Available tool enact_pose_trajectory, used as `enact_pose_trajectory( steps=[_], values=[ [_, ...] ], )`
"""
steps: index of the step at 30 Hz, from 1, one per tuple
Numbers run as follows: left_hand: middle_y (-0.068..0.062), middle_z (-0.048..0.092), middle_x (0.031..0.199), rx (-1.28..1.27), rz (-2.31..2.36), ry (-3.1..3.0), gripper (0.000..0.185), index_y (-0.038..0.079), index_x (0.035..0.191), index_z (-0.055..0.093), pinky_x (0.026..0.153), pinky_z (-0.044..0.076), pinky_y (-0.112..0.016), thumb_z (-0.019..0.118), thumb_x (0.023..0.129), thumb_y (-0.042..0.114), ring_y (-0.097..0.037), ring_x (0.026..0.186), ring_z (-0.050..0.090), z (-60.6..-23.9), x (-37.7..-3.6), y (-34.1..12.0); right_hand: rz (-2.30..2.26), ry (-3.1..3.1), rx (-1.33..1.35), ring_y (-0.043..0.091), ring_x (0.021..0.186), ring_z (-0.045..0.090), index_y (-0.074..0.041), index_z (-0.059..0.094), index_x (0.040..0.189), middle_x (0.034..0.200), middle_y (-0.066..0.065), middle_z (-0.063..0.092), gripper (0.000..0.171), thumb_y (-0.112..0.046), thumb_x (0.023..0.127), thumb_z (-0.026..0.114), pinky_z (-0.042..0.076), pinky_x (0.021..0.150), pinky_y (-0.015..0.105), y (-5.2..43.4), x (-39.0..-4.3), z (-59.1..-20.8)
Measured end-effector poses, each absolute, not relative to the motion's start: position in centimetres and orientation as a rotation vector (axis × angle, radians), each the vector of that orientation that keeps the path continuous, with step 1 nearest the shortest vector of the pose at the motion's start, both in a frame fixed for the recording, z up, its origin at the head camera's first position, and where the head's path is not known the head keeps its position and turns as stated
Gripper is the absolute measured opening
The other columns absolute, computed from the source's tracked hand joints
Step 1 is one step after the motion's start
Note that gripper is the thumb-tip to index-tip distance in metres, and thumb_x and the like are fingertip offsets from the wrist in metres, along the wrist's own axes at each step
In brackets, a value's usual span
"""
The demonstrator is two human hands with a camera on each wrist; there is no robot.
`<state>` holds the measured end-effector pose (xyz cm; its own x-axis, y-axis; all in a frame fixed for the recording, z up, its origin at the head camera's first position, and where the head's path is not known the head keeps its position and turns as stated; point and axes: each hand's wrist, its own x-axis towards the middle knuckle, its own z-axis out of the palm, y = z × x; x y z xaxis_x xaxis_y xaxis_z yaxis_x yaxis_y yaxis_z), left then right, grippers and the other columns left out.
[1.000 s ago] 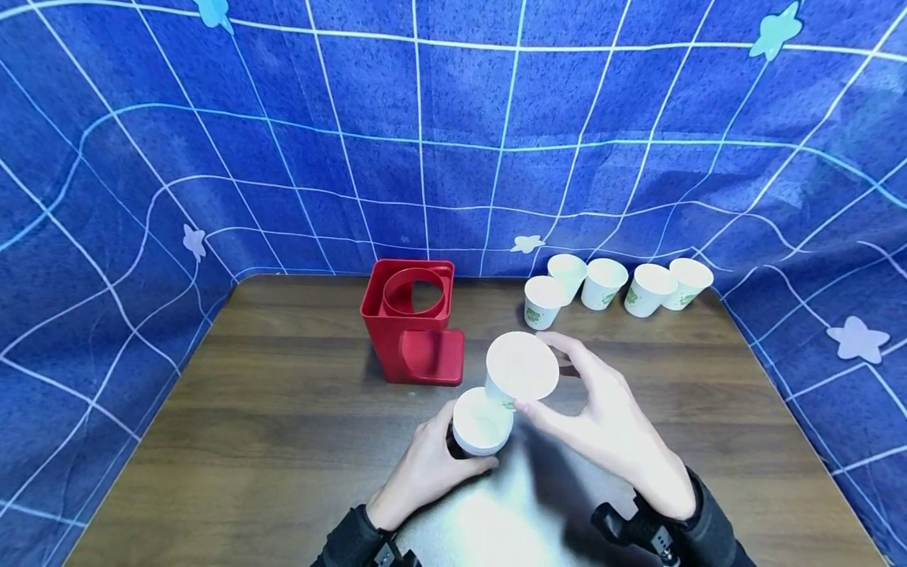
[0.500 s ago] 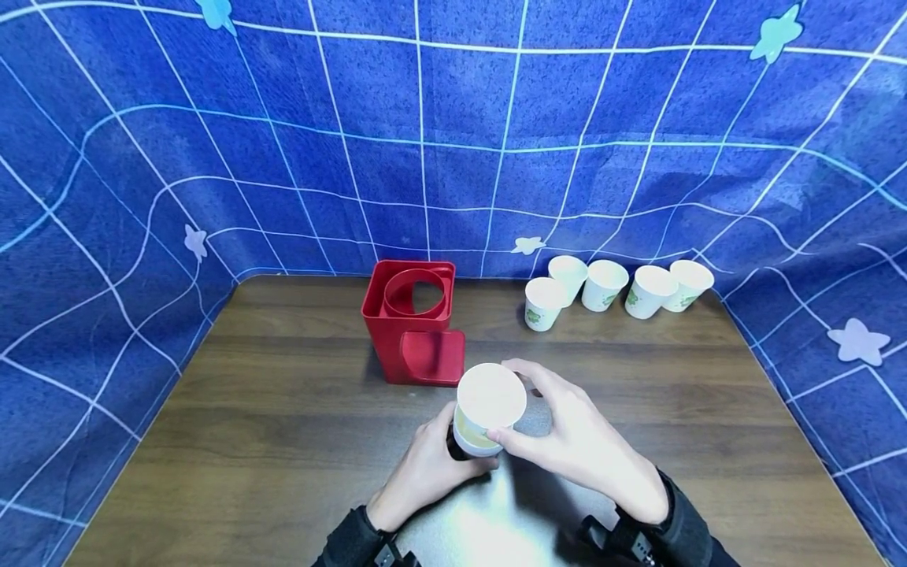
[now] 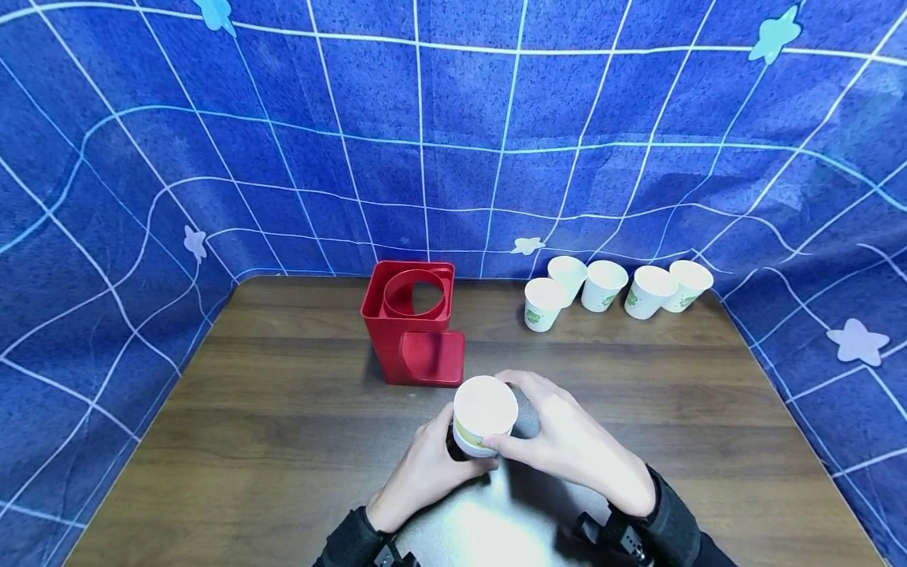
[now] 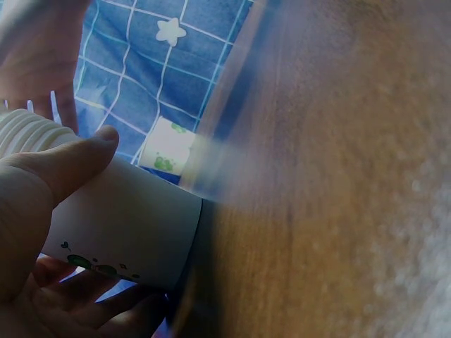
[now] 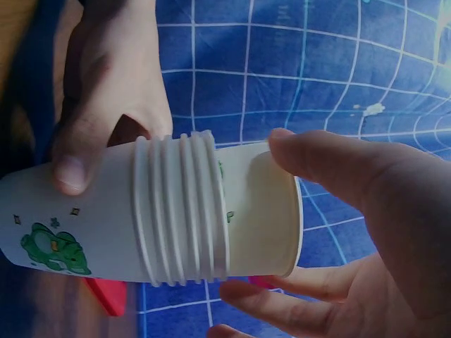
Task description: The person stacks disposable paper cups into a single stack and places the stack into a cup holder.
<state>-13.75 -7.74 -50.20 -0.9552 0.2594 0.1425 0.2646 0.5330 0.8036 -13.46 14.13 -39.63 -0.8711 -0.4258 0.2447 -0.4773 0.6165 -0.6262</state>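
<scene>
A stack of white paper cups [image 3: 484, 417] stands on the wooden table [image 3: 283, 417] in front of me. My left hand [image 3: 453, 453] grips the bottom cup [image 4: 127, 232], thumb across its side. My right hand [image 3: 520, 417] holds the top cup [image 5: 261, 211] by its rim, thumb on one side and fingers on the other. That cup sits partly nested in the stack, and the ribbed rims [image 5: 180, 211] of several cups show below it. The stack's foot is hidden behind my hands.
A red cup holder [image 3: 414, 319] with a round opening stands just beyond the stack. Several single white cups [image 3: 604, 282] with green prints sit at the back right. Blue gridded cloth [image 3: 453, 142] walls the table on three sides.
My right hand has brought its cup down and to the left, from beside the stack into its top. The left hand has stayed on the stack.
</scene>
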Motion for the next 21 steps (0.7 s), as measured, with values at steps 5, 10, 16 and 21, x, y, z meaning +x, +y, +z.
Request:
enact_pose_trajectory(
  steps=[5,10,16,21],
  values=[
    [0.006,0.071,0.125,-0.459,-1.465,-2.746,0.081,0.022,0.139,0.056,0.098,0.054,-0.042,0.092,0.071,0.048,-0.012,0.114,0.066,-50.15,-13.68,-7.82,1.069,-2.833,0.774,0.009,0.116,0.062,-0.019,0.058,0.133,0.124,-0.01,0.065,0.064,-0.049,0.083,0.084,0.054,0.099,0.043,13.98,-13.62,-39.96],
    [0.005,0.071,0.124,-0.455,-1.472,-2.75,0.081,0.021,0.139,0.056,0.098,0.054,-0.043,0.092,0.071,0.049,-0.012,0.114,0.066,-50.06,-13.66,-7.84,1.059,-2.883,0.798,0.011,0.115,0.062,-0.016,0.058,0.133,0.124,-0.006,0.065,0.066,-0.049,0.083,0.084,0.054,0.099,0.043,14.0,-13.78,-40.21],
    [0.002,0.071,0.124,-0.465,-1.468,-2.747,0.078,0.019,0.138,0.056,0.098,0.054,-0.043,0.092,0.072,0.041,-0.012,0.113,0.066,-49.98,-13.67,-7.78,1.088,-2.937,0.799,0.012,0.114,0.061,-0.015,0.057,0.135,0.124,-0.004,0.065,0.067,-0.048,0.083,0.083,0.053,0.1,0.044,14.0,-14.07,-40.54],
    [0.0,0.07,0.126,-0.463,-1.465,-2.756,0.076,0.017,0.137,0.056,0.099,0.054,-0.045,0.093,0.073,0.038,-0.014,0.114,0.066,-49.88,-13.64,-7.77,1.103,-2.954,0.809,0.011,0.112,0.061,-0.015,0.058,0.134,0.123,-0.004,0.065,0.065,-0.049,0.084,0.083,0.053,0.099,0.043,14.0,-14.17,-40.64]
  ],
)
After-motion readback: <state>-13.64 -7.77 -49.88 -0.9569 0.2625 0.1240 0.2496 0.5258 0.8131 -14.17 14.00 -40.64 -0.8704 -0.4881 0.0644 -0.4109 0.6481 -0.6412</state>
